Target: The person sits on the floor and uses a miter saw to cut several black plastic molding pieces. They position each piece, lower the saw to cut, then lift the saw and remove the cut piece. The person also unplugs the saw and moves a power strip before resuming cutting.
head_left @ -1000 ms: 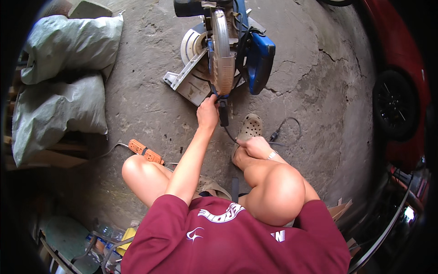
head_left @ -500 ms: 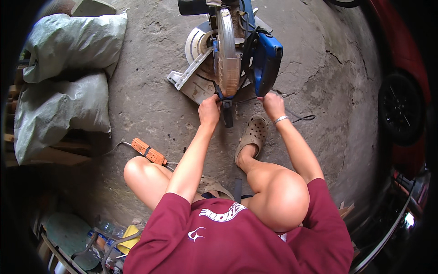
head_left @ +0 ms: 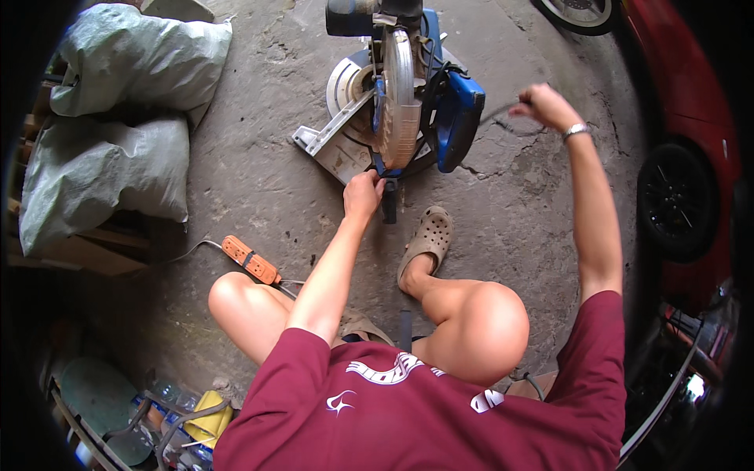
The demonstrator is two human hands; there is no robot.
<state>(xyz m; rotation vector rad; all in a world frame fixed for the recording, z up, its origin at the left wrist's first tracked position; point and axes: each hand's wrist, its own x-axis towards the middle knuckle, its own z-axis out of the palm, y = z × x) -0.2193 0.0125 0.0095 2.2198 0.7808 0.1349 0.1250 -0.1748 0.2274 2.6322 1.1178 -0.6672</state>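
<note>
A blue and silver miter saw (head_left: pixel 400 102) stands on the floor ahead of me, its toothed blade guard facing me. My left hand (head_left: pixel 364 196) is closed at the front edge of the saw's base, beside the black front handle (head_left: pixel 389 209); its fingertips are partly hidden. Out to the right of the saw, my right hand (head_left: pixel 550 108) is raised, its fingers closed round a dark power cord (head_left: pixel 496 116). The cord runs from the hand back toward the saw's blue motor housing (head_left: pixel 462 118).
Two whitish sacks (head_left: pixel 110 177) lie on wood at the left. An orange power strip (head_left: pixel 250 259) rests near my left knee. A red car (head_left: pixel 699 94) with a black wheel (head_left: pixel 679 200) stands at the right. My clog (head_left: pixel 428 239) is on cracked concrete.
My right hand has swung up and to the right from beside the saw's motor housing, drawing the cord out with it. My left hand stays at the saw's base.
</note>
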